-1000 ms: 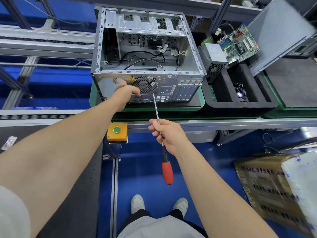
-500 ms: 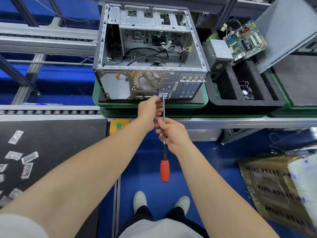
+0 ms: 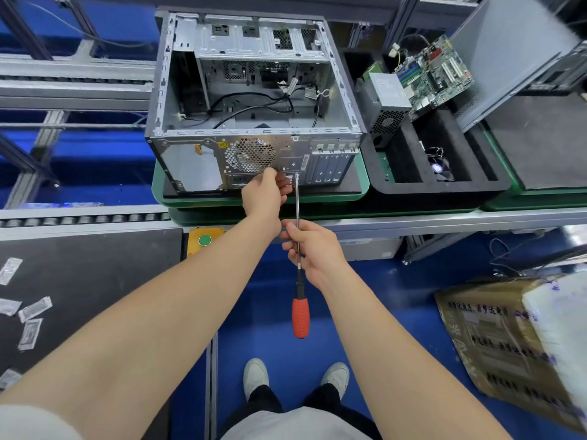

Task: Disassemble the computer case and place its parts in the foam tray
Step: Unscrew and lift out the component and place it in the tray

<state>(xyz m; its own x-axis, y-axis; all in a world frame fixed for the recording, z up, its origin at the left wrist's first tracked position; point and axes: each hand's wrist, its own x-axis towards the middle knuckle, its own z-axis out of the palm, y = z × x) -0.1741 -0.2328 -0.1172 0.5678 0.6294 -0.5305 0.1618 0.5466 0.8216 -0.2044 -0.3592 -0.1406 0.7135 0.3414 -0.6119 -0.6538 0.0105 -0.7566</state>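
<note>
The open grey sheet-metal computer case (image 3: 254, 100) stands on a green-rimmed pallet (image 3: 364, 183), its perforated rear panel at the pallet's near edge and facing the person. The black foam tray (image 3: 444, 189) sits just beside it to the right and already holds parts.

The right hand (image 3: 313, 249) grips the steel shaft of a long red-handled screwdriver (image 3: 300, 287), fingers wrapped round it well above the handle. The tool's long axis runs straight away from the person, with its tip meeting the rear panel beside the slot covers.

The left hand (image 3: 263, 193) is nearer the case, its fingers curled against the panel right by the tip. Whether they pinch a screw or only steady the blade cannot be told. The work point lies directly ahead of both hands, so the likely next move is turning the shaft in line.
</note>
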